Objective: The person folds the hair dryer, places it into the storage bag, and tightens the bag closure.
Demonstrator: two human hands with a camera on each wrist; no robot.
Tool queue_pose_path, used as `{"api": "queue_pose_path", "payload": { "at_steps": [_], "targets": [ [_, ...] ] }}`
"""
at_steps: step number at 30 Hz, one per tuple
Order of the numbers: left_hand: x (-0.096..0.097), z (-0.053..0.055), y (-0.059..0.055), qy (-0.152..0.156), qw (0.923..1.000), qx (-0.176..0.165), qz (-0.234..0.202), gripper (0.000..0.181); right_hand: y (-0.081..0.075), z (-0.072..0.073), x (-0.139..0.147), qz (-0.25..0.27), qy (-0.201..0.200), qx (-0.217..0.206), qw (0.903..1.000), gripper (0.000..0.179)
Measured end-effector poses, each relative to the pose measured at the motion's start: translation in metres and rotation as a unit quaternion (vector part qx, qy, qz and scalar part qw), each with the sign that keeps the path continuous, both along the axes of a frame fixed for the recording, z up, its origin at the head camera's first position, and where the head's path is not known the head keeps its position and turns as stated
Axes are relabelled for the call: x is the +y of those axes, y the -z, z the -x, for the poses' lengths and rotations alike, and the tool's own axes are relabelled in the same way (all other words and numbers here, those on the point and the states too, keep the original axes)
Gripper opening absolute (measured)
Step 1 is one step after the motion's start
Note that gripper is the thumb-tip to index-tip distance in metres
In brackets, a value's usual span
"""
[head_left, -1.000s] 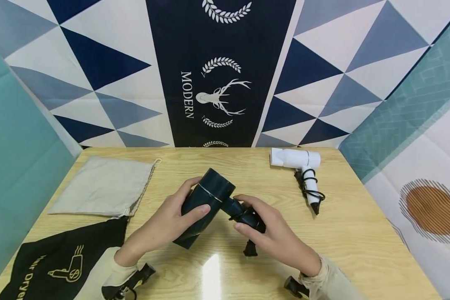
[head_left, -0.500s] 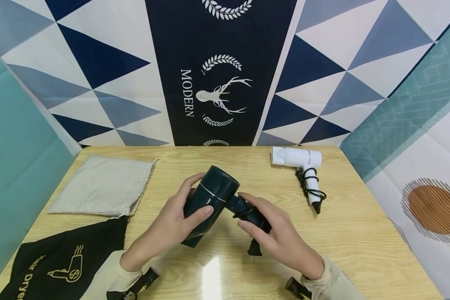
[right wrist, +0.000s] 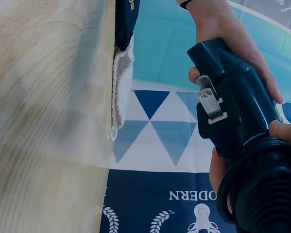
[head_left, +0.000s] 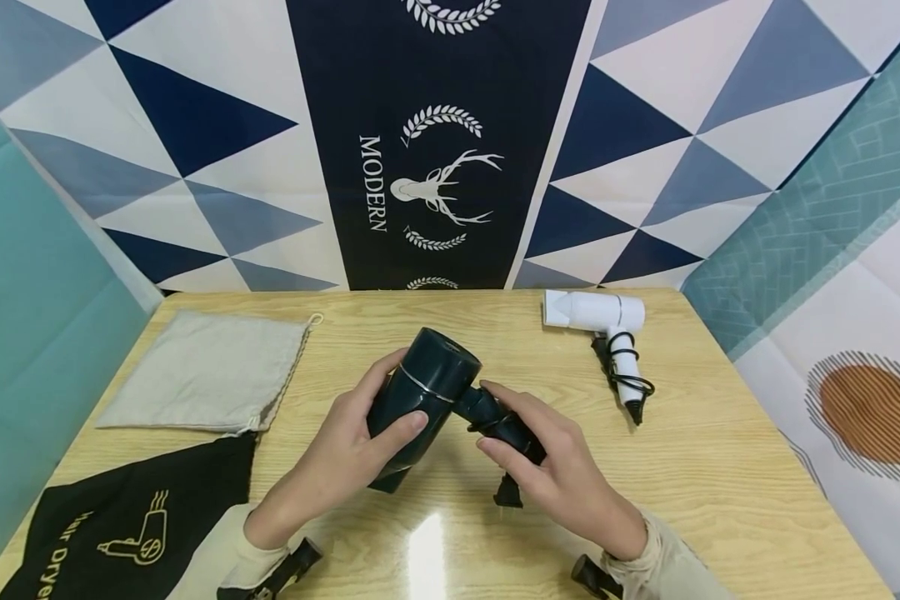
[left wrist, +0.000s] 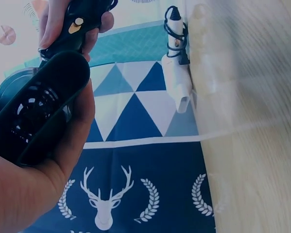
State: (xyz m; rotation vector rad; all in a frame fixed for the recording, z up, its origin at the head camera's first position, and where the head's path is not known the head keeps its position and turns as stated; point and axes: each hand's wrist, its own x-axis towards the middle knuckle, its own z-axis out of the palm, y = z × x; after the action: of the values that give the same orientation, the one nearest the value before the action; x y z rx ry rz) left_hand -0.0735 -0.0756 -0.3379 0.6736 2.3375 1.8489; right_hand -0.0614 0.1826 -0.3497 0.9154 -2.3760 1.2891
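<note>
A dark green hair dryer (head_left: 442,362) is held up over the middle of the table, its barrel tilted with one round end toward the upper right. My left hand (head_left: 352,442) grips the barrel, thumb across the near side. Around the handle, where a black cord is wound, curl the fingers of my right hand (head_left: 551,450). The plug (head_left: 507,492) hangs below the handle. In the left wrist view, the flat nozzle (left wrist: 36,109) faces the camera. A silvery slide switch (right wrist: 212,104) shows on the handle in the right wrist view; my right palm is hidden.
A white hair dryer (head_left: 596,312) with its cord wrapped lies at the back right of the wooden table (head_left: 720,483). At the left are a grey drawstring bag (head_left: 202,371) and a black pouch (head_left: 142,517) printed with a hair dryer. A patterned cloth hangs behind.
Both hands have moved the dark green hair dryer slightly up and to the right. Its barrel has turned, so more of the round end shows. The bags and white hair dryer lie unmoved.
</note>
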Motion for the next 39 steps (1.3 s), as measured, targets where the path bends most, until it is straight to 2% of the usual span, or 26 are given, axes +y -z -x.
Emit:
{"api": "queue_pose_path", "payload": {
  "at_steps": [6, 16, 24, 30, 35, 39],
  "targets": [
    [0.002, -0.001, 0.003, -0.023, 0.9996, 0.013, 0.004, 0.060, 0.001, 0.000, -0.001, 0.010, 0.002, 0.014, 0.9999, 0.058],
    [0.003, -0.003, 0.004, -0.023, 0.9990, 0.038, -0.007, 0.062, 0.001, -0.002, -0.003, 0.026, 0.003, 0.043, 0.9987, 0.063],
    [0.010, -0.006, 0.011, -0.033, 0.9968, 0.053, -0.049, 0.063, 0.012, -0.005, -0.013, 0.081, 0.039, 0.069, 0.9936, 0.060],
    [0.025, -0.012, 0.020, -0.051, 0.9944, 0.057, -0.073, 0.061, 0.017, -0.012, -0.021, 0.140, 0.063, 0.022, 0.9879, 0.062],
    [0.027, -0.012, 0.021, -0.056, 0.9949, 0.054, -0.063, 0.060, 0.016, -0.015, -0.021, 0.137, 0.074, -0.028, 0.9875, 0.061],
    [0.025, -0.010, 0.018, -0.046, 0.9966, 0.047, -0.050, 0.060, 0.015, -0.015, -0.019, 0.139, 0.060, -0.056, 0.9868, 0.060]
  ]
}}
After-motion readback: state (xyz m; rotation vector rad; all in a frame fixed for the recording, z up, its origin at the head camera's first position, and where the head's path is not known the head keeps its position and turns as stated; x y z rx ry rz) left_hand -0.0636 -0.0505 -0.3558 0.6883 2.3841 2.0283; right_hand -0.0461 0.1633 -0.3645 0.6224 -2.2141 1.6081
